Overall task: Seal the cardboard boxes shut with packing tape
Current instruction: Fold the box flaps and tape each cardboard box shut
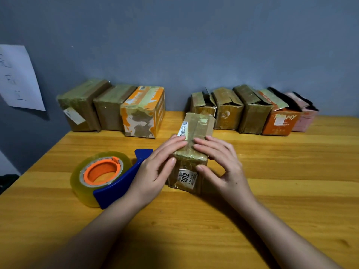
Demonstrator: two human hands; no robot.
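A small brown cardboard box (196, 129) with a "3012" label on its near end stands in the middle of the wooden table (291, 171). My left hand (155, 167) and my right hand (219, 162) lie flat on its near top, straight fingers pressing the taped flaps, thumbs against the front face. A roll of clear packing tape on a blue dispenser with an orange core (103, 175) lies on the table just left of my left hand.
Against the grey wall stand three closed boxes at the left (110, 109) and several boxes at the right (250, 111), some with flaps up. A sheet of paper (17, 78) hangs on the wall at far left.
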